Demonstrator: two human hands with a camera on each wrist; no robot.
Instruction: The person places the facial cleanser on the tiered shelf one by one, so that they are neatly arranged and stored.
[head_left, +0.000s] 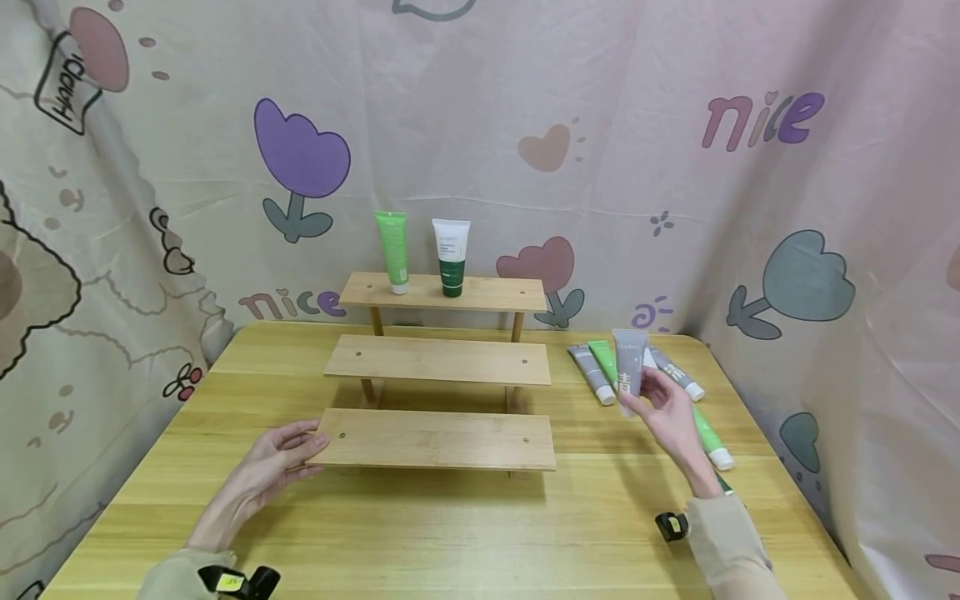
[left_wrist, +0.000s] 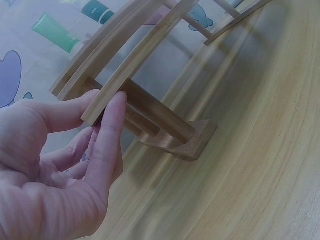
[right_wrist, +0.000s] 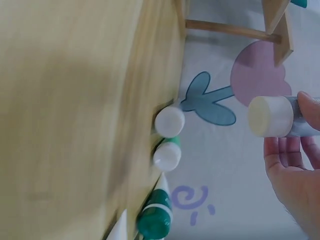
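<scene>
My left hand [head_left: 272,460] pinches the left end of the lowest shelf [head_left: 438,440] of a three-step wooden rack. In the left wrist view, that shelf's end [left_wrist: 97,111] lies between thumb and finger. My right hand [head_left: 669,417] holds a grey squeeze tube [head_left: 629,360] upright, off the table, right of the rack. Its white cap [right_wrist: 270,116] points toward the camera in the right wrist view. On the top shelf [head_left: 491,292] stand a green tube [head_left: 393,250] and a white-and-dark-green tube [head_left: 452,258], both cap down.
Several tubes lie on the table [head_left: 360,542] around my right hand: a grey one [head_left: 592,375], another grey one [head_left: 677,373], and a green one [head_left: 712,440] partly behind the hand. A printed curtain [head_left: 622,192] hangs behind the table and along both sides.
</scene>
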